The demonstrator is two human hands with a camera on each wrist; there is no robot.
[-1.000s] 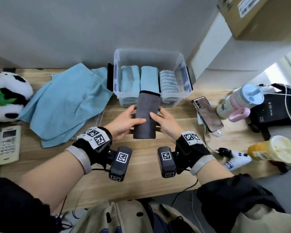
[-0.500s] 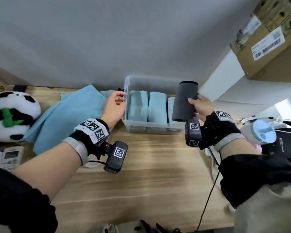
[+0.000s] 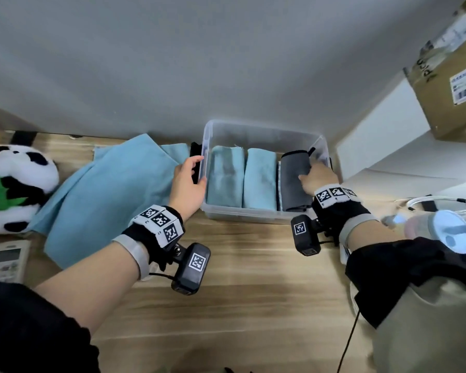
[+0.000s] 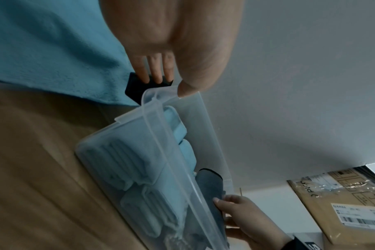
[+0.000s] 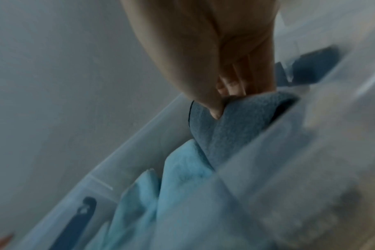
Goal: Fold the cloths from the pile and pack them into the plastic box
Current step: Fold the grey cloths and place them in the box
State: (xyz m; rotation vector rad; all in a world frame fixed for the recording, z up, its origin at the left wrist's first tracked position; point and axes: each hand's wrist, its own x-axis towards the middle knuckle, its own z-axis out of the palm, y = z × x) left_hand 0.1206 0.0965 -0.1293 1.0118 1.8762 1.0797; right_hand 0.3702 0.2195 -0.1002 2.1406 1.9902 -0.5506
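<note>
The clear plastic box (image 3: 242, 215) stands at the back of the wooden table against the wall. Two folded light blue cloths (image 3: 225, 176) lie side by side in it. My right hand (image 3: 310, 170) grips a folded grey cloth (image 3: 293, 181) at the box's right end, thumb dug into the fabric (image 5: 229, 128) and fingers behind it. A striped cloth is mostly hidden under the grey one. My left hand (image 3: 197, 168) rests against the box's left end, thumb tip on the rim (image 4: 161, 135) and straight fingers on the black latch. An unfolded light blue cloth (image 3: 105, 189) lies left of the box.
A panda plush (image 3: 14, 184) and a remote control (image 3: 7, 261) sit at the far left. On the right are a bottle with a pale blue lid (image 3: 449, 232), white cables, a white ledge (image 3: 382, 141) and a cardboard carton (image 3: 452, 76) above it.
My left hand let go of the grey cloth and moved to the box's left end. My right hand lifted the cloth off the table and lowered it into the box's right end.
</note>
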